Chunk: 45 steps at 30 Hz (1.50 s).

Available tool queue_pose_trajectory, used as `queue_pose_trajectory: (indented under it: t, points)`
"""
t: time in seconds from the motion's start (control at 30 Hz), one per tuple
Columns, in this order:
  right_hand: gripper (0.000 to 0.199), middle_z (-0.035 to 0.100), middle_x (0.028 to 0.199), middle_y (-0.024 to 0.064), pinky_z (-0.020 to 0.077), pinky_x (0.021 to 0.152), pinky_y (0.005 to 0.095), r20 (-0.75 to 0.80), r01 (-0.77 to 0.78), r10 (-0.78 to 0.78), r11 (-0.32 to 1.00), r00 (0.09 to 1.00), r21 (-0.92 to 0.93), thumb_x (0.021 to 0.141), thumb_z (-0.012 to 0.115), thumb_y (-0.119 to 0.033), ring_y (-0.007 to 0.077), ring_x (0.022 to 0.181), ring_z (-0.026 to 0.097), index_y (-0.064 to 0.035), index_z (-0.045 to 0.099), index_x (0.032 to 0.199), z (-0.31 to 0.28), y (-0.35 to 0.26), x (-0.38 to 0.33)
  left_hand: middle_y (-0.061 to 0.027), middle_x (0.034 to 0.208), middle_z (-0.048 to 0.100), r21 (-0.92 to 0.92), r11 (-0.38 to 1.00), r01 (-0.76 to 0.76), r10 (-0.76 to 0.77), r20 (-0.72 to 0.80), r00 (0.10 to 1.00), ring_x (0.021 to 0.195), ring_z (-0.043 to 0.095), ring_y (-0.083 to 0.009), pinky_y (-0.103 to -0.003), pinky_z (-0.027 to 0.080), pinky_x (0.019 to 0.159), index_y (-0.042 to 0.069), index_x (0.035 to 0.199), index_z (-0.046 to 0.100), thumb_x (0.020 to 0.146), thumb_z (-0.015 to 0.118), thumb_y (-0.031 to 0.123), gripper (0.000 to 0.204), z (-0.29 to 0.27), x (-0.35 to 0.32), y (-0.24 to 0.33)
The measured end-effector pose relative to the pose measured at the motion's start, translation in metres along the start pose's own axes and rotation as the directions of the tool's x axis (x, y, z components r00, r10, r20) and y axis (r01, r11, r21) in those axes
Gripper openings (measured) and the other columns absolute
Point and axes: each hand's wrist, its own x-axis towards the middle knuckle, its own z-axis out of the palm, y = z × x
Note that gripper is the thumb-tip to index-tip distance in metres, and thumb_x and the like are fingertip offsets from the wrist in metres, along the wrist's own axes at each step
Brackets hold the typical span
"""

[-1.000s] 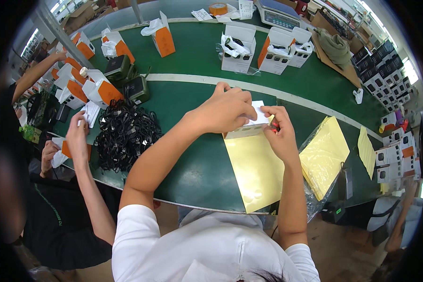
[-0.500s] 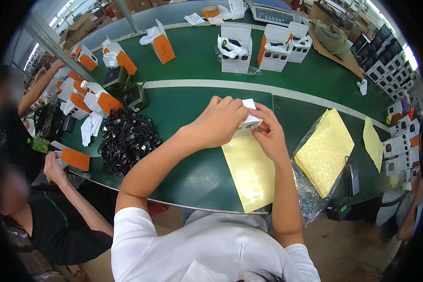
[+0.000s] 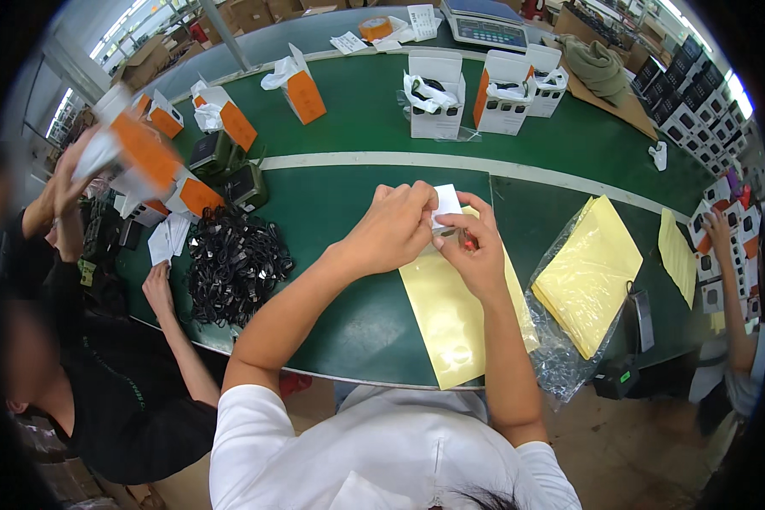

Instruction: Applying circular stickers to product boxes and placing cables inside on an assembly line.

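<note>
A small white box is held over the table between my two hands. My left hand is closed on its left side, fingers bent over it. My right hand pinches the box's near right edge with thumb and forefinger. A small red item shows within the curl of that hand; its kind cannot be made out. Beneath my hands lies a yellow sheet with faint round outlines like stickers.
A heap of black cables lies left. Yellow sheets in a clear bag lie right, near a black device. Open white-and-orange boxes stand along the far side. Co-workers reach in from left and right; a scale stands behind.
My hands and the white box have shifted slightly, and my right fingers now sit lower along it. A left co-worker lifts an orange-and-white box; another's hand now touches white papers.
</note>
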Motion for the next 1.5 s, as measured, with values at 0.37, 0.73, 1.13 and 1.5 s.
queue_pose_trajectory:
  t: [0.37, 0.73, 1.13, 1.5]
  points:
    - [0.015, 0.051, 0.135, 0.0087, 0.0496, 0.075, 0.0238, -0.12, -0.071, 0.07, 0.997, 0.99, -0.003, 0.085, 0.072, 0.002, 0.0084, 0.088, 0.057, -0.0059, 0.073, 0.097, 0.007, -0.004, 0.002, -0.0088, 0.092, 0.057, -0.082, 0.996, -0.041, 0.035, -0.075, 0.997, 0.087, 0.057, -0.0267, -0.042, 0.035, 0.087, 0.006, 0.104, 0.049, 0.091, 0.06, 0.005, 0.017, 0.005, -0.005, -0.004]
    - [0.017, 0.054, 0.13, 0.0112, 0.0512, 0.079, 0.025, -0.285, -0.099, 0.121, 0.991, 0.951, 0.092, 0.087, 0.069, 0.003, 0.0124, 0.093, 0.059, -0.0038, 0.057, 0.097, 0.028, 0.008, 0.008, -0.0112, 0.096, 0.054, 0.056, 0.998, 0.015, -0.001, -0.242, 0.97, 0.08, 0.056, -0.027, -0.04, 0.041, 0.084, 0.004, 0.108, 0.051, 0.088, 0.068, 0.008, 0.026, 0.016, -0.001, 0.001]
    - [0.013, 0.059, 0.13, 0.0111, 0.0491, 0.084, 0.0268, -0.223, -0.287, 0.376, 0.893, 0.899, 0.347, 0.089, 0.068, -0.003, 0.0121, 0.096, 0.057, -0.0064, 0.06, 0.099, 0.019, -0.006, 0.012, -0.0075, 0.118, 0.058, -0.083, 0.992, 0.093, -0.094, -0.005, 0.996, 0.104, 0.059, -0.0281, -0.041, 0.039, 0.089, 0.011, 0.118, 0.062, 0.088, 0.071, 0.021, 0.033, -0.001, 0.009, -0.012]
    - [0.02, 0.06, 0.128, 0.0086, 0.0483, 0.077, 0.0236, -0.346, -0.081, 0.139, 0.981, 0.928, 0.177, 0.086, 0.075, -0.001, 0.0096, 0.093, 0.058, -0.0067, 0.062, 0.099, 0.023, 0.008, 0.012, -0.0019, 0.114, 0.065, -0.133, 0.988, 0.084, -0.115, -0.243, 0.963, 0.104, 0.054, -0.0233, -0.038, 0.031, 0.094, 0.014, 0.11, 0.069, 0.093, 0.062, 0.012, 0.018, 0.022, 0.003, -0.015]
